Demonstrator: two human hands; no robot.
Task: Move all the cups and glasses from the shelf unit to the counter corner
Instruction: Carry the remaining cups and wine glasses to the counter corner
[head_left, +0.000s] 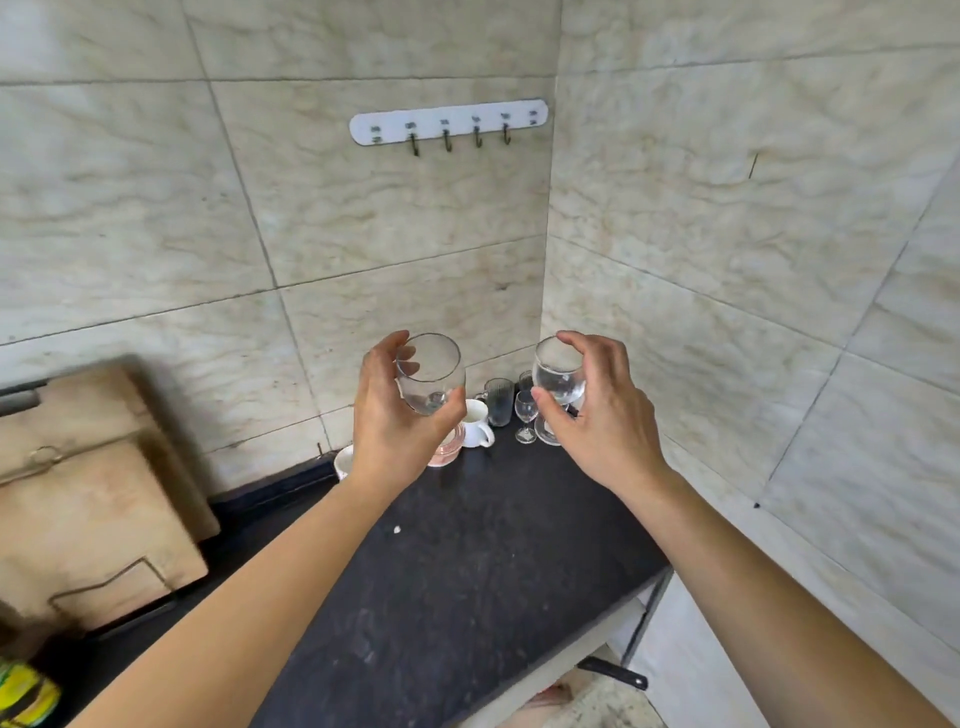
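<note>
The left glass (430, 374) and right glass (558, 376) are both over the far corner of the counter (467, 571), so the step in hand looks like setting them down among the pieces already there. To do it well, each should come down upright into a bare patch. The corner is crowded: a small glass (525, 415) stands just beside the right glass's foot, a ribbed glass (500, 402) stands behind it, and a white cup (477, 428) and a pink glass (447, 452) lie under and near the left glass. A knock against the thin-stemmed small glass would likely tip it, so slow, straight lowering seems wise. Let go only once each base sits flat.

The left hand (395, 431) grips the bowl of its glass from the side, thumb in front and fingers curled round the back. The glass is tilted a little and clearly above the counter. Its base is hidden by the palm.

The right hand (602, 415) holds its glass by the bowl, fingertips over the rim and thumb low on the near side. Whether the foot already touches the counter, I cannot tell.

A hook rail (449, 127) is on the wall above, and boards (93, 493) lean at the left.
</note>
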